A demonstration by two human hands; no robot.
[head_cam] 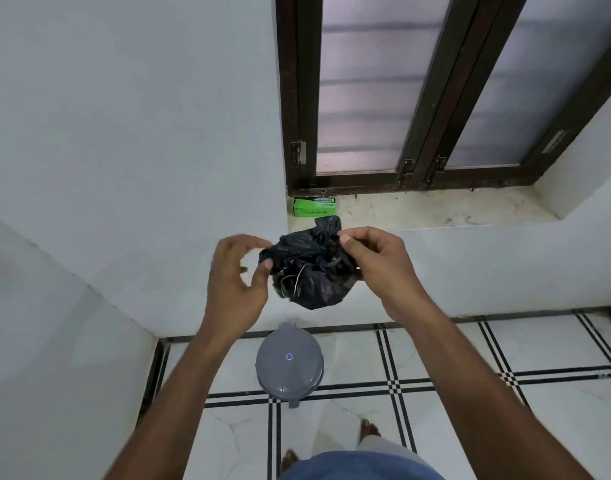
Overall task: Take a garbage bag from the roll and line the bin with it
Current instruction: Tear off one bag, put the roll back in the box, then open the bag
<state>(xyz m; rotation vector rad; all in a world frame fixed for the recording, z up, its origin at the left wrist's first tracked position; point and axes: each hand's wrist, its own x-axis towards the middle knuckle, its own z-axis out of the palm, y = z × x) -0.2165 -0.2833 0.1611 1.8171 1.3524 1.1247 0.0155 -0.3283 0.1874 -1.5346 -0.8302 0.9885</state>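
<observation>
A black garbage bag (312, 271), bunched and bulging with some scraps showing inside, hangs in the air in front of the wall. My right hand (375, 259) pinches its top edge between thumb and fingers. My left hand (236, 275) touches the bag's left edge with thumb and fingertips, the fingers spread and blurred. Below them on the floor stands a grey round pedal bin (289, 365) with its lid down. A green box of garbage bags (314, 206) lies on the window sill behind the bag.
The stone window sill (435, 206) runs under a dark-framed window (418, 91). White walls close in at the left and behind the bin. The tiled floor (453, 358) has black line patterns. My bare feet (368, 429) stand just behind the bin.
</observation>
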